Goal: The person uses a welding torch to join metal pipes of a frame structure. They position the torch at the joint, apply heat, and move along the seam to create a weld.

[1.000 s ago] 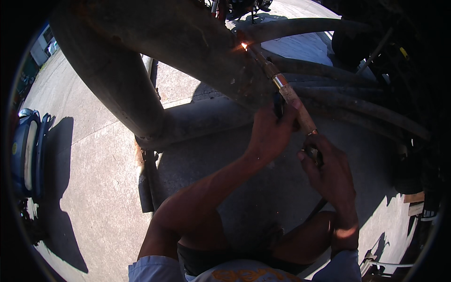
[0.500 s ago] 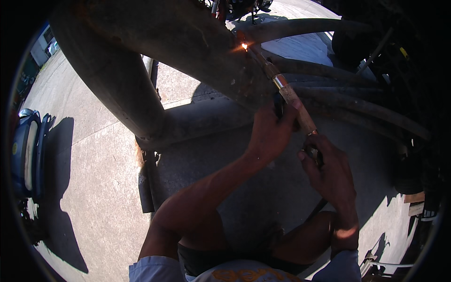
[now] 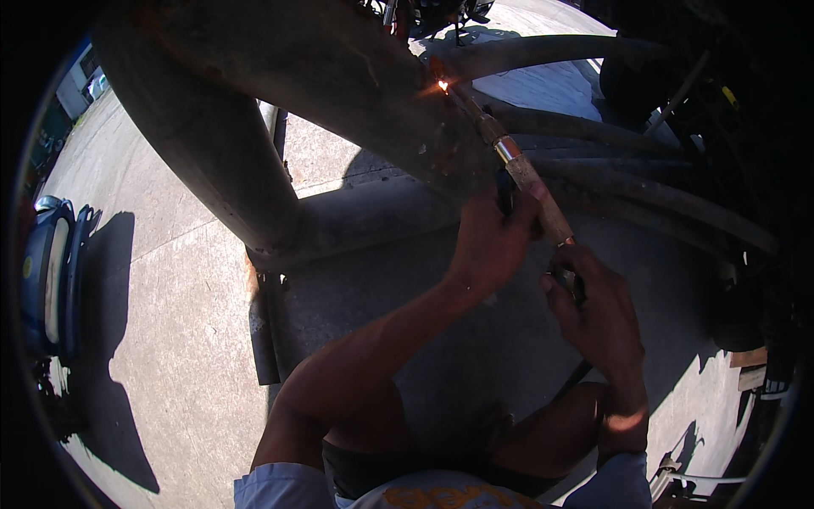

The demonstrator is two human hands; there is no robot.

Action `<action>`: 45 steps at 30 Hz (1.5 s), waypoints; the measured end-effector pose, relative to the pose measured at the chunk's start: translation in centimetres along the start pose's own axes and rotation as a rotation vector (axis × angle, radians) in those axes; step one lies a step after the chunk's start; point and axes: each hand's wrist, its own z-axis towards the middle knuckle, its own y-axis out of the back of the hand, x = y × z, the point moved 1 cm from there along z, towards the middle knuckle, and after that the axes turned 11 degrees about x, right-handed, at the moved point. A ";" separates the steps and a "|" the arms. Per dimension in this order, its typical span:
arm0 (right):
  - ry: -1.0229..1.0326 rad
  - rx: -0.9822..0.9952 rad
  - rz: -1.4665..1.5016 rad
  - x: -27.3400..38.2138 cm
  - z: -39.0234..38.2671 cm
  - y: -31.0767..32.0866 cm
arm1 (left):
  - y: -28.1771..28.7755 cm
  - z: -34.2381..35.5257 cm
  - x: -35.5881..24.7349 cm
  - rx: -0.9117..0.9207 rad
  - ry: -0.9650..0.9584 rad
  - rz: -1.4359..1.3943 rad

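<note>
A long torch (image 3: 543, 204) with a metal collar and a pale, stained grip slants up and away from me. My left hand (image 3: 496, 233) is closed around its middle, against a dark part (image 3: 507, 191) that is too shadowed to name. Lower down, my right hand (image 3: 598, 318) grips the rear end by the dark valve fittings. At the torch tip a small bright glow (image 3: 443, 86), with an orange halo, sits on the edge of a thick, grimy steel beam (image 3: 339, 85). Whether the nozzle touches the metal I cannot tell.
A leaning post (image 3: 195, 153) meets a horizontal tube (image 3: 356, 216). Curved pipes (image 3: 644, 195) run rightward, with a white sheet (image 3: 534, 89) behind. A blue object (image 3: 47, 280) stands at far left on concrete (image 3: 178, 339). Machinery (image 3: 432, 17) shows at the top, dark tyre-like shapes (image 3: 738, 327) at right.
The glowing spot and torch tip have shifted very slightly down and to the right. Both hands keep their grip in almost the same places.
</note>
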 end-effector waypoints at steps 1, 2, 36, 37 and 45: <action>-0.001 0.000 -0.002 0.0 0.0 0.0 | 0.0 0.0 0.0 -0.001 0.004 -0.001; 0.002 0.000 -0.004 0.0 0.0 0.0 | 0.0 0.0 0.0 -0.002 0.008 -0.002; 0.026 0.008 0.008 0.1 -0.1 0.3 | -0.1 -0.1 -0.2 -0.004 -0.039 -0.019; 0.026 0.003 0.017 0.1 -0.2 0.3 | -0.1 -0.1 -0.2 0.000 -0.030 -0.010; 0.019 0.016 -0.001 0.1 -0.2 0.3 | -0.2 0.0 0.3 -0.038 -0.055 0.016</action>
